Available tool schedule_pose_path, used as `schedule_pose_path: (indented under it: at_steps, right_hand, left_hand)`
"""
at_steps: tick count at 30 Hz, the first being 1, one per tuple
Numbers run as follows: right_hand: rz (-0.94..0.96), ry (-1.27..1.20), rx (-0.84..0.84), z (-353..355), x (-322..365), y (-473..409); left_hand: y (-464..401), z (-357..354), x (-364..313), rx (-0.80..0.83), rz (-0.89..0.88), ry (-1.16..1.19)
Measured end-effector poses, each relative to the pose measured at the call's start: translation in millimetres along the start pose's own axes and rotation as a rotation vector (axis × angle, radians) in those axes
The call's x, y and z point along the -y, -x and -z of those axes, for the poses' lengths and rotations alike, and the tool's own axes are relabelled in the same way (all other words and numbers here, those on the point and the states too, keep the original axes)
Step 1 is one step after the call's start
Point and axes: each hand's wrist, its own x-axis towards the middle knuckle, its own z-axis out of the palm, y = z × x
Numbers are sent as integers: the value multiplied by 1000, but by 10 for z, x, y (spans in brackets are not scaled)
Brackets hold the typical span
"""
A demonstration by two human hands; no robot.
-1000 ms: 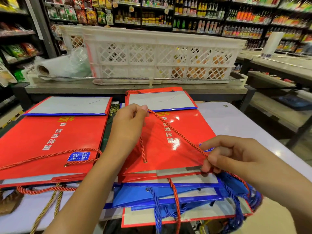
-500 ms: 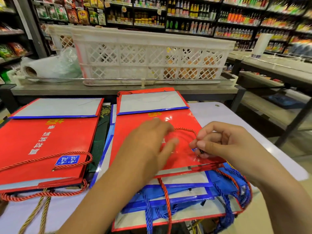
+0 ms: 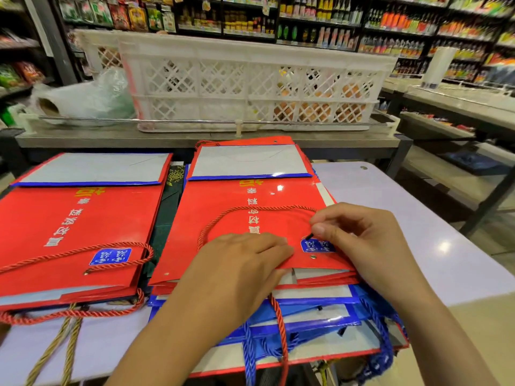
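The back wall is lined with dark shelves packed with bottles and jars; further shelves of bright packets are seen at the left. In front of them a grey counter is set, edged by a thin metal rail. A white lattice crate is placed on it, round orange-brown goods being visible through its mesh, and a roll of clear plastic bags is laid just beside it at the left. A pale lilac surface is marked by soft glare from above. At the right, grey display benches are ranged, a white roll being stood upright on one. A beige floor is glimpsed below.
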Motion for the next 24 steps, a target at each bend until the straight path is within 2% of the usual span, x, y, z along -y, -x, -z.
schedule_pose_path:
  at_steps: [7,13,20,24]
  right_hand:
    - [42,-131,11,-47,-174,70]
    - [72,-55,97,-42,-256,89]
    - [76,-33,127,-38,-261,101]
    - [62,-91,56,-47,-212,122]
  left_hand:
    - [85,-126,-19,-68,69,34]
    - [105,-162,-37,-185,77,30]
    - [127,-172,-51,-166,99,57]
    - [129,-159,-71,-153,115,95]
